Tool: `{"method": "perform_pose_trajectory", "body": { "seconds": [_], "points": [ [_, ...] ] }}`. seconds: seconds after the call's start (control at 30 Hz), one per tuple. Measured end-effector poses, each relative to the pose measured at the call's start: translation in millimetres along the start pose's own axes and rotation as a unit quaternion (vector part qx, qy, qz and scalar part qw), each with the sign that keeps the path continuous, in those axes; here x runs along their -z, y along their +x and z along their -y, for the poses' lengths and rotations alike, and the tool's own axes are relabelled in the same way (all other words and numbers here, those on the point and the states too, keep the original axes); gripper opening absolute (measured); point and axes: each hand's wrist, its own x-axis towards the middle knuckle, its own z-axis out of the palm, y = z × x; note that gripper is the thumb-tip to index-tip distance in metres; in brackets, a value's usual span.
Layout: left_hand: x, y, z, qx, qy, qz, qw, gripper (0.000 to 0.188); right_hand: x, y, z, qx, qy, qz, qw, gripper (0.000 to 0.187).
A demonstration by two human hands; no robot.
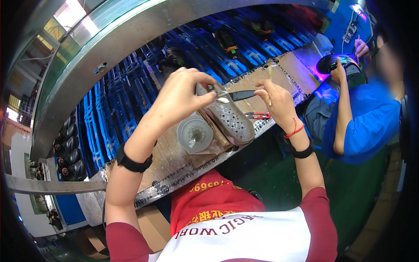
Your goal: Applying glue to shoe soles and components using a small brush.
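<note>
A taupe shoe (230, 117) with a perforated upper lies on the work table, its far end partly hidden behind my left hand (183, 94). That hand's thumb and index finger close over the far end around something small that I cannot make out. A white blob (223, 100) shows on the shoe beside the thumb tip. To the right, my right hand (278, 102) pinches a thin yellowish stick (270, 76), held upright above the table. Between the hands lie a dark flat strip-like tool (242, 94) and a red-handled hand tool (257, 115).
A grey round tub (195, 134) stands left of the shoe. Behind the table runs a rack of blue bars (126, 105) under a curved metal frame (87, 56). Black shoes (72, 153) stand at far left. A co-worker in blue (371, 118) handles a dark shoe (345, 65) at right.
</note>
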Motion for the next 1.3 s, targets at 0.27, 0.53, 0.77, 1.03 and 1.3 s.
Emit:
{"method": "perform_pose_trajectory", "body": {
  "seconds": [0.27,0.53,0.77,1.03,1.3],
  "points": [
    [22.2,-63.4,20.9,0.211,-0.324,-0.127,0.914,0.028,-36.1,-44.5,-58.6,0.087,-0.163,0.011,0.983,0.022],
    [18.1,-137.3,41.6,0.331,-0.487,-0.236,0.773,0.033,-46.3,-66.7,-69.7,0.056,-0.063,0.187,0.979,0.017],
    [-2.3,-167.7,49.6,0.353,-0.515,-0.237,0.744,0.032,-47.8,-55.0,-69.1,-0.070,-0.062,0.259,0.961,0.011],
    [-16.1,-171.2,47.8,0.367,-0.535,-0.243,0.721,0.035,-49.9,-9.7,-7.4,-0.050,-0.028,0.152,0.987,0.009],
    [-23.9,-163.7,45.4,0.346,-0.554,-0.233,0.721,0.034,-66.6,1.7,9.4,-0.050,-0.083,0.238,0.967,0.030]
  ]
}}
